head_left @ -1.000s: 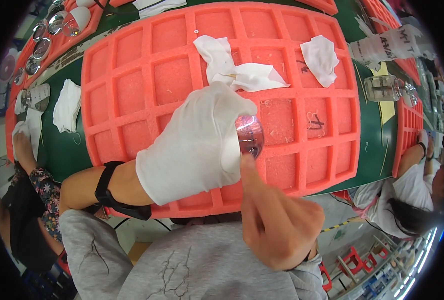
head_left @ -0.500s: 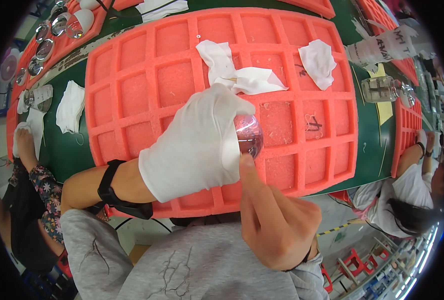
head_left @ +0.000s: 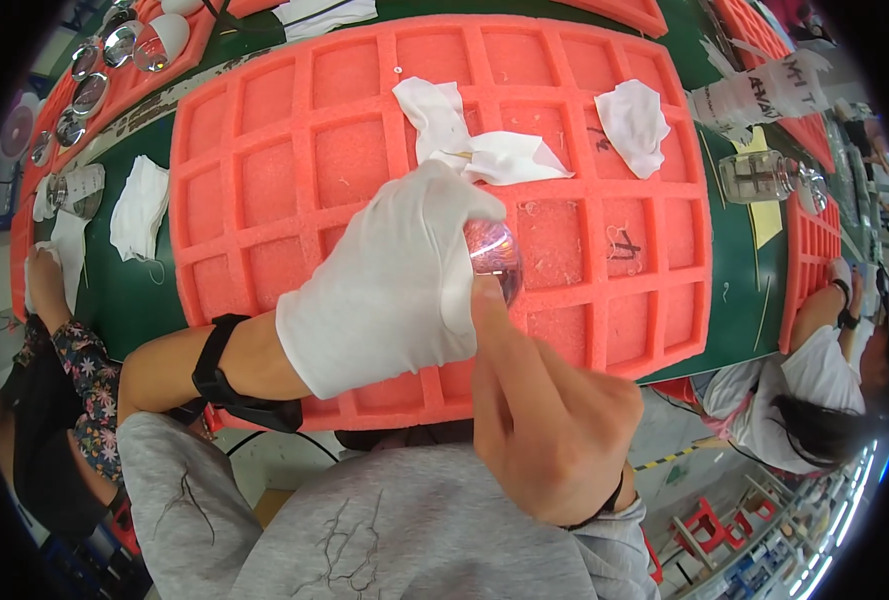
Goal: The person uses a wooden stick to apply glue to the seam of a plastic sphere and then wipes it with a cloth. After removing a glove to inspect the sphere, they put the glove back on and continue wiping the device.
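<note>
While the round glass lens (head_left: 494, 262) sits pinched in the gloved left hand (head_left: 394, 285) above the middle of the orange foam tray (head_left: 264, 180), the bare right hand (head_left: 549, 420) presses a fingertip to its lower edge, other fingers curled shut. Inspection or rubbing seems in hand; next calls for a steady turn. White cloths (head_left: 474, 150) lie at twelve o'clock. Since the earlier frame, almost nothing has shifted.

Green bench (head_left: 144, 290): foam tray (head_left: 294, 190), cloths (head_left: 139, 205).
</note>
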`<action>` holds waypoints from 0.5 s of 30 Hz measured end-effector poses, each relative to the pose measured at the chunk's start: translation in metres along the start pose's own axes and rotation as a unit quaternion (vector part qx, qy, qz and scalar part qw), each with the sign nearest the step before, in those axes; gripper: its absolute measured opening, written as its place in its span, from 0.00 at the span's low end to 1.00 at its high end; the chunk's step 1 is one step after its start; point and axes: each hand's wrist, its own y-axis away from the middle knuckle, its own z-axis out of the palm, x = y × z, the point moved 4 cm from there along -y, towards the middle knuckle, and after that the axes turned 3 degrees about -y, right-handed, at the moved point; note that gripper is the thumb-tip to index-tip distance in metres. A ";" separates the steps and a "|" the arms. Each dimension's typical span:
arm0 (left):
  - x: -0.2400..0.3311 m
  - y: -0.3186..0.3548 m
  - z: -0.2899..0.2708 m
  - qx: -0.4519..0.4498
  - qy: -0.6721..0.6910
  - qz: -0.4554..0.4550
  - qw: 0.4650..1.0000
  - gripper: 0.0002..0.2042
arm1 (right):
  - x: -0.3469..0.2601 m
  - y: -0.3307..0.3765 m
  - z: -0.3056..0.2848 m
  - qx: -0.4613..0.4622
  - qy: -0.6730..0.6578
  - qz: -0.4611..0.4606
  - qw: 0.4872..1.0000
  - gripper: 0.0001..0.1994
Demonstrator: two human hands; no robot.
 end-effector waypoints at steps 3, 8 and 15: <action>0.000 -0.001 -0.001 -0.010 0.019 -0.010 1.000 0.27 | 0.000 0.004 -0.004 -0.009 0.005 -0.002 1.000 0.24; -0.001 0.000 0.000 -0.001 0.033 -0.022 0.999 0.27 | 0.000 0.002 -0.004 -0.017 0.012 -0.011 1.000 0.24; 0.000 0.001 -0.001 -0.033 0.022 -0.054 0.998 0.33 | 0.001 0.008 -0.003 -0.017 0.026 -0.018 0.999 0.23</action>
